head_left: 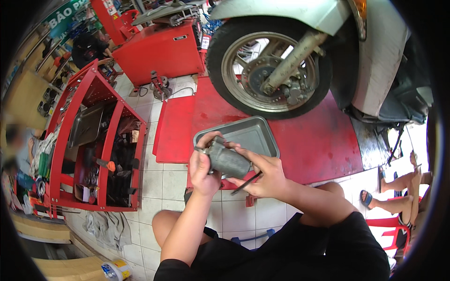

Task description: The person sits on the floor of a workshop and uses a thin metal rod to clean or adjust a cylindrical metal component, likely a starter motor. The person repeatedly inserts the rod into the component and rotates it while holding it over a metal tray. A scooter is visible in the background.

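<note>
Between my hands is a grey metal cylinder [229, 162] with a lug and fittings at its left end; it looks like a starter motor. My left hand [204, 168] wraps around that fitted end. At the plain right end, my right hand [266, 174] grips with thumb and fingers. From under the right fingers a thin black strip [245, 183] slants down to the left; whether it is a cable or a tool, I cannot tell. Just beyond and partly beneath the motor, a grey metal tray [257, 136] rests on a red lift platform [309, 145].
A scooter's front wheel [269, 70] stands on the platform ahead. To the left is a red tool cart [96, 145]; a red cabinet [157, 54] stands behind. A grey rag [110, 229] lies on the tiles. People sit at the right, near a red stool [391, 229].
</note>
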A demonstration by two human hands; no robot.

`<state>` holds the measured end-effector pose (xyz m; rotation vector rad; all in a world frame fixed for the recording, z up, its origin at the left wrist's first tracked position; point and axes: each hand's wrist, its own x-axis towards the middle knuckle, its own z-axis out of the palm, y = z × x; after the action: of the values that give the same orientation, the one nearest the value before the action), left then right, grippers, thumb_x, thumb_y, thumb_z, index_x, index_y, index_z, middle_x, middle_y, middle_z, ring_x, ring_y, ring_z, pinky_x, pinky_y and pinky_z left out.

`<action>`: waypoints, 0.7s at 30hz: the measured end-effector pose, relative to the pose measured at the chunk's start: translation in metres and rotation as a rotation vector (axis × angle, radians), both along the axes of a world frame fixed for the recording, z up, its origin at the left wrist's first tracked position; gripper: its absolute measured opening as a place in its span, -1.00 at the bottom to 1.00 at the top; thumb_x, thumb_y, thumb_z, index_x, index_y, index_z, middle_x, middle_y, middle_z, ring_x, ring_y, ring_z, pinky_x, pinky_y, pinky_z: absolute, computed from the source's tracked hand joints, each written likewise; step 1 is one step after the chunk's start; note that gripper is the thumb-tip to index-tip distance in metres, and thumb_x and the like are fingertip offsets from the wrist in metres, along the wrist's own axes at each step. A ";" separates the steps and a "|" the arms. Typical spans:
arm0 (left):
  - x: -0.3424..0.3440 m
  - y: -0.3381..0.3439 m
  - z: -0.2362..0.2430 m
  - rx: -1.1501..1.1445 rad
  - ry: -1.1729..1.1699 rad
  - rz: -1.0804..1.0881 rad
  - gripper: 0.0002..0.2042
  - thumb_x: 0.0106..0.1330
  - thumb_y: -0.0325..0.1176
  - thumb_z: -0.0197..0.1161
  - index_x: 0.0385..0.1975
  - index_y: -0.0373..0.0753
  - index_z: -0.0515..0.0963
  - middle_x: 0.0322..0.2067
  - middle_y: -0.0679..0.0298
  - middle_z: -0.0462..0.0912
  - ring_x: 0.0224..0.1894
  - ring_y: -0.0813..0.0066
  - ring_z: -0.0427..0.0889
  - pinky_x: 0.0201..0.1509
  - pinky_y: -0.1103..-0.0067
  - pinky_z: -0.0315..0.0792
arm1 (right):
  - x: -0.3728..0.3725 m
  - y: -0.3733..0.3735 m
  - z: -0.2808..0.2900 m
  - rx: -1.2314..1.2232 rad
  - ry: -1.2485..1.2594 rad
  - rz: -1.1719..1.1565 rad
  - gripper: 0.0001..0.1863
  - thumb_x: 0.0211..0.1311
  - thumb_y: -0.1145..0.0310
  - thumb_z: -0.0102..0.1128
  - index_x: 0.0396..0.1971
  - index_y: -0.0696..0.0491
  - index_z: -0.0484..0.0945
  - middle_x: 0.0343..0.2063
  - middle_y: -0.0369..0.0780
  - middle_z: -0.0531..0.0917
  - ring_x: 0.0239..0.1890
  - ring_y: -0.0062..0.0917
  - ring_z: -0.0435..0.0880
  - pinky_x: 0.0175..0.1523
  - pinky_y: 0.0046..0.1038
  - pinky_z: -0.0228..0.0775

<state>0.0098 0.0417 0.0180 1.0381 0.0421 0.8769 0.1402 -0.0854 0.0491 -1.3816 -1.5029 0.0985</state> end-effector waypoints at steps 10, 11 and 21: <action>-0.001 0.021 0.020 0.261 0.132 0.091 0.01 0.26 0.36 0.16 0.47 -0.31 -0.01 0.36 -0.06 0.19 0.43 0.03 0.24 0.45 0.21 0.11 | 0.042 0.002 -0.036 -0.212 1.672 0.770 -0.27 0.13 0.02 0.42 0.22 0.09 0.39 -0.31 -0.16 0.51 -0.70 -0.77 0.02 -0.54 -0.65 -0.06; -0.003 0.022 0.017 0.222 0.163 0.071 -0.05 0.32 0.33 0.10 0.46 -0.31 0.01 0.35 -0.06 0.22 0.39 0.05 0.31 0.43 0.22 0.14 | 0.047 0.006 -0.039 -0.200 1.690 0.818 -0.29 0.12 -0.01 0.41 0.19 0.07 0.42 -0.34 -0.18 0.49 -0.70 -0.76 0.01 -0.54 -0.65 -0.07; 0.000 0.021 0.003 -0.088 0.366 0.149 -0.38 0.54 0.18 -0.18 0.15 -0.34 0.40 -0.02 0.07 0.60 -0.07 0.19 0.72 0.04 0.41 0.53 | 0.080 0.008 -0.015 -0.007 1.719 1.199 -0.34 0.06 -0.18 0.39 0.00 0.03 0.57 -0.50 -0.25 0.44 -0.70 -0.70 0.06 -0.57 -0.61 -0.12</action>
<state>0.0102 0.0625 0.0209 1.1113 0.4669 0.8012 0.2197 -0.0776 0.0342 0.1134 -0.5115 1.5480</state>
